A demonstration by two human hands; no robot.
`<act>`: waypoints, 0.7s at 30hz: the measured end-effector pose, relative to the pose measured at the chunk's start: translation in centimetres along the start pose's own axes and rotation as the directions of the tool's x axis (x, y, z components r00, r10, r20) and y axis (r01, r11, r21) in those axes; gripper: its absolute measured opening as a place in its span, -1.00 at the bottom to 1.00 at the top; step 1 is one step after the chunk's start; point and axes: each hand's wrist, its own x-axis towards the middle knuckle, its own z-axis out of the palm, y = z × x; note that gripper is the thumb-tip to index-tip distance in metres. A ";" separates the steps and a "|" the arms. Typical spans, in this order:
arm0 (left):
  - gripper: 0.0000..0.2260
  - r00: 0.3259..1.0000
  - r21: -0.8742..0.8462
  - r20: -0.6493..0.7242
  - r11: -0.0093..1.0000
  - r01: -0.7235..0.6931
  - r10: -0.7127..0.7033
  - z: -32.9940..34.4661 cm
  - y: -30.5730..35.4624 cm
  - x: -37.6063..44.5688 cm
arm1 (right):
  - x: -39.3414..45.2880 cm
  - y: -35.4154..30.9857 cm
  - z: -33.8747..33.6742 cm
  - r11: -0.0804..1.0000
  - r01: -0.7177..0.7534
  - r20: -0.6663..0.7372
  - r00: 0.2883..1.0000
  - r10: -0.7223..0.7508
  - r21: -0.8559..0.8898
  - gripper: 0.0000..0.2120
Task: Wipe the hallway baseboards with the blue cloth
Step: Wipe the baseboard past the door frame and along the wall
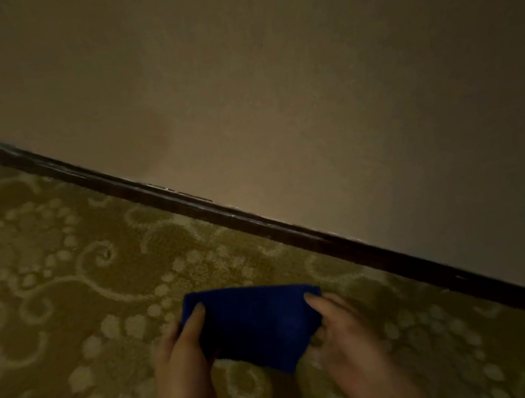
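A folded dark blue cloth (258,324) is held flat between both hands, low in the middle of the head view, above the carpet. My left hand (182,358) grips its left edge, thumb on top. My right hand (343,334) grips its right edge, thumb on top too. A dark wooden baseboard (258,225) runs diagonally from the upper left to the lower right, at the foot of the wall. The cloth is apart from the baseboard, a short way in front of it.
A plain beige wall (302,70) fills the upper half above the baseboard. Olive-gold carpet (60,284) with pale swirls and dot patterns covers the floor on the lower left. The light is dim.
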 end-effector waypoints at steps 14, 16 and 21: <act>-0.92 0.993 0.139 0.114 0.990 -0.039 0.023 8.4 1.2 16.7 | 11.5 0.1 2.5 0.897 0.239 -0.110 0.971 -0.213 0.372 -0.73; -0.91 0.996 0.138 0.091 0.990 -0.002 -0.011 10.3 1.2 17.6 | 11.4 -0.7 2.6 0.891 0.252 -0.149 0.966 -0.210 0.377 -0.78; -0.75 0.990 0.091 -0.070 0.989 -0.116 0.123 13.0 -0.7 18.0 | 11.3 -2.4 1.8 0.862 0.358 -0.217 0.930 -0.296 0.360 -0.74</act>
